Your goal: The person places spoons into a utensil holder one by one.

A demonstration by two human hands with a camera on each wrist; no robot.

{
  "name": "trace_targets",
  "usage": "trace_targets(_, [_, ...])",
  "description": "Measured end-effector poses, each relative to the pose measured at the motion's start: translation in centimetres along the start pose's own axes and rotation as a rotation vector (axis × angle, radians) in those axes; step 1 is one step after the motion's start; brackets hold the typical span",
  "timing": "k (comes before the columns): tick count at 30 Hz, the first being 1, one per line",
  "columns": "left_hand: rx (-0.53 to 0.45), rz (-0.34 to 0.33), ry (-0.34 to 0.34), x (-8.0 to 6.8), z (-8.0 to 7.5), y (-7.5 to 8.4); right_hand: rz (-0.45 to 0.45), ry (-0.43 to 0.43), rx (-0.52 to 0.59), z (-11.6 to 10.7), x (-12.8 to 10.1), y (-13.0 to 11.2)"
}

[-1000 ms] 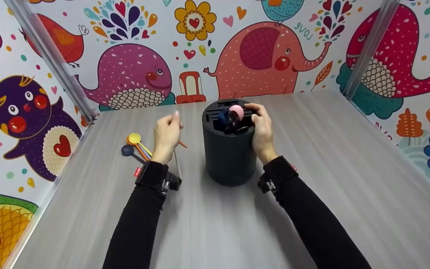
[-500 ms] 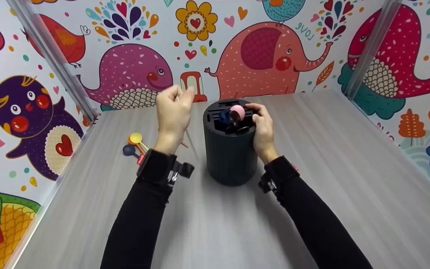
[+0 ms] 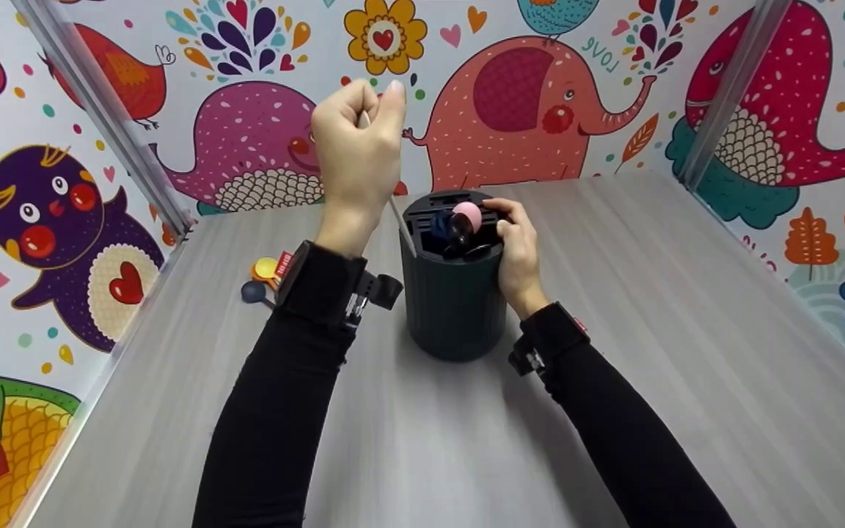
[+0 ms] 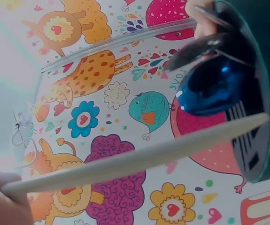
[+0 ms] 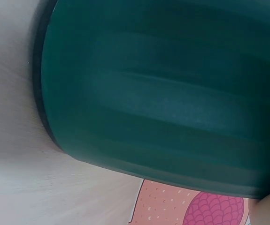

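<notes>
left hand [image 3: 356, 143] raised beside the dark green holder [image 3: 454, 293] on the grey table [image 3: 686, 352], fingers pinched round a pale stick [image 4: 139, 157] whose lower end meets the rim, right hand [image 3: 518, 253] wrapped round the holder's top edge, coloured spoons [image 3: 261, 279] lying left.

The only word I can read is "LOVE", printed in green on the wall [image 3: 466, 44] just above the elephant's [image 3: 518, 110] trunk. The red tags on my wrist straps carry print too small to read.
</notes>
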State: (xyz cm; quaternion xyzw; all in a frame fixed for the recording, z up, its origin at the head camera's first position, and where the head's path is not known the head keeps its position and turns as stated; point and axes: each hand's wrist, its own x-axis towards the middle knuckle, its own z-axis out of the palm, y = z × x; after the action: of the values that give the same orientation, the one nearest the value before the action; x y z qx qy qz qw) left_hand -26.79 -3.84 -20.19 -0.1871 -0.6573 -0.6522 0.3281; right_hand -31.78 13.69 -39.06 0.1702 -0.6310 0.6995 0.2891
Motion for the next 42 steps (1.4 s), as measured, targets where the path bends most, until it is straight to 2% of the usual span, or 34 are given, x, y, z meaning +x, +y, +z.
trace_targets(4, [-0.029, 0.076, 0.037, 0.1, 0.8, -0.8, 0.0, -0.004, -0.002, 0.0, -0.1, 0.1])
trace_targets(10, [-0.037, 0.133, 0.06, -0.3, 2.0, -2.8, -0.001, -0.003, 0.003, -0.1, -0.1, 0.2])
trace_targets(17, [0.01, 0.105, 0.048, -1.6, 2.3, -5.7, -0.008, -0.011, -0.005, 0.0, -0.1, 0.1])
trace_targets(28, [0.076, 0.045, -0.038, -3.0, 2.4, -8.5, -0.002, -0.014, -0.009, -0.1, 0.1, -0.1])
trace_targets(42, [0.177, -0.011, -0.073, -3.9, 2.7, -10.6, 0.001, -0.001, 0.011, -0.1, 0.1, -0.1])
